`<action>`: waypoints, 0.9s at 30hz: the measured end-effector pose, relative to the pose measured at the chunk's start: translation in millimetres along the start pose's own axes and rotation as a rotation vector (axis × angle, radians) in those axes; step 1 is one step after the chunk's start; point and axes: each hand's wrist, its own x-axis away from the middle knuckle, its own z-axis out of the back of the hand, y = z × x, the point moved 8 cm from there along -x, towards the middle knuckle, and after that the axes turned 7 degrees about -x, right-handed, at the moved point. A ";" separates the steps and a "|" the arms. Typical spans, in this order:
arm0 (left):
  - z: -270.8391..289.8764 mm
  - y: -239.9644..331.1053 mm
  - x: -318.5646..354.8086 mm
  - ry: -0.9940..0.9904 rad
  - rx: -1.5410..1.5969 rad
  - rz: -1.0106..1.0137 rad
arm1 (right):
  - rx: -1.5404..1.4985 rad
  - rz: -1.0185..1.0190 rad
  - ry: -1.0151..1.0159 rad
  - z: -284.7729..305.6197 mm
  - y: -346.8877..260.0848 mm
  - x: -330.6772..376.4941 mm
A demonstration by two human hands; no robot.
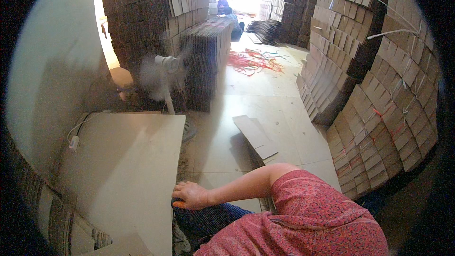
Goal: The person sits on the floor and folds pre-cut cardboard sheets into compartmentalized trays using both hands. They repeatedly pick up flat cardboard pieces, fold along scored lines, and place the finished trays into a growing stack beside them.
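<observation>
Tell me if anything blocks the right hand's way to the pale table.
Nothing visible does. The right hand rests on the knee, right beside the table's right-hand edge; whether they touch, I can't tell.

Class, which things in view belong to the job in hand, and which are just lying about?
Likely the job:
right hand, resting on dark dotted fabric
pale board beside the hand

Likely just lying or standing about, untouched:
tangled reddish strips
loose cardboard pieces
stacked cardboard
fan
</observation>
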 end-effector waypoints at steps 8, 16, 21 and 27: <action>0.6 0.1 2.8 -0.014 -0.033 -0.001 | -0.012 0.043 0.066 3.5 -2.5 3.2; -4.1 -6.2 3.8 -0.067 -0.077 0.004 | -0.042 0.014 0.037 4.2 -2.6 2.5; -10.2 -12.8 7.9 -0.096 -0.043 0.046 | -0.016 -0.014 -0.009 -2.7 0.9 1.5; -2.8 -2.7 1.3 -0.094 -0.008 0.042 | -0.023 0.001 0.017 2.9 -1.2 1.4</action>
